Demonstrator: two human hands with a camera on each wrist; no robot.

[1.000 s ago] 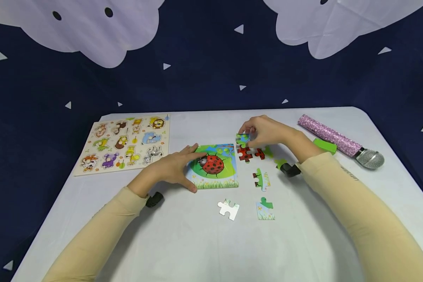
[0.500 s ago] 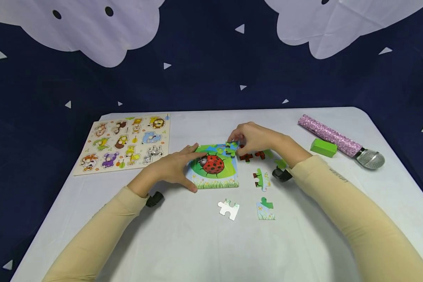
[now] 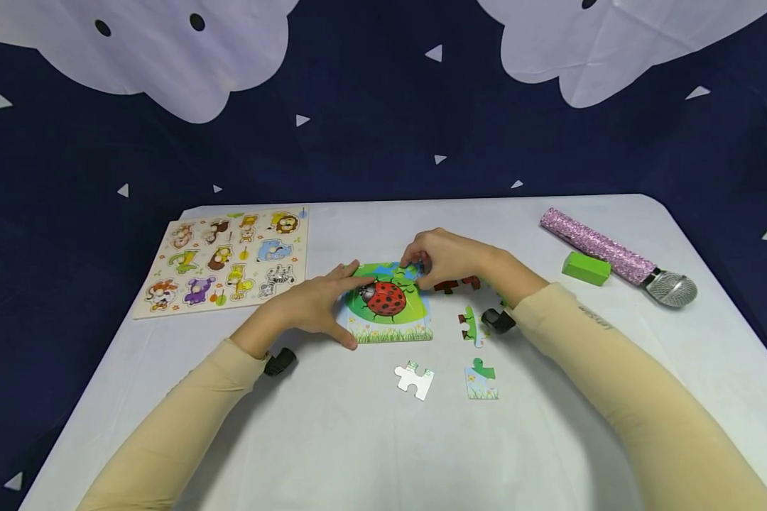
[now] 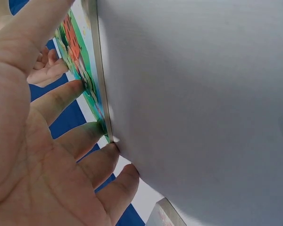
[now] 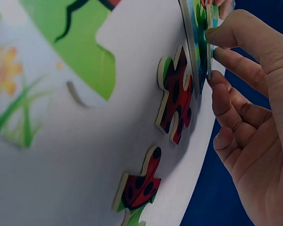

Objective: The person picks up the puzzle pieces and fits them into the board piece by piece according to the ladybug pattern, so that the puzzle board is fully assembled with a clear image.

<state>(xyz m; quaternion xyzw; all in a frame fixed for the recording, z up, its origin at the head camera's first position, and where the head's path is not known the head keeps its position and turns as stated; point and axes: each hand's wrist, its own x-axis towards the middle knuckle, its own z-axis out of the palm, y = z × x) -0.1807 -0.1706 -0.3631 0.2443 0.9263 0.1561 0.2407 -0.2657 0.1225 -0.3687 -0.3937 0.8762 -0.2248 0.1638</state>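
A square ladybug puzzle board (image 3: 393,332) lies mid-table. My left hand (image 3: 316,305) rests at its left edge, fingers spread and fairly straight, with fingertips touching the board in the left wrist view. Over the board's upper right part, my right hand (image 3: 454,257) pinches a green and blue puzzle piece (image 3: 410,275) between thumb and fingers. That piece lies on or just above the picture; I cannot tell which. Beside the board are red ladybug pieces (image 5: 177,96), partly behind the right hand in the head view.
Nearer me lie a green-and-red piece (image 3: 469,326), a flowered corner piece (image 3: 481,385) and a mostly white-looking piece (image 3: 415,380). An animal peg board (image 3: 230,259) is at the left. A green block (image 3: 586,268) and a glittery pink microphone (image 3: 604,248) are at the right.
My right hand has carried the green and blue piece left, from beside the board onto its upper right area. The green block is uncovered. My left hand has stayed put.
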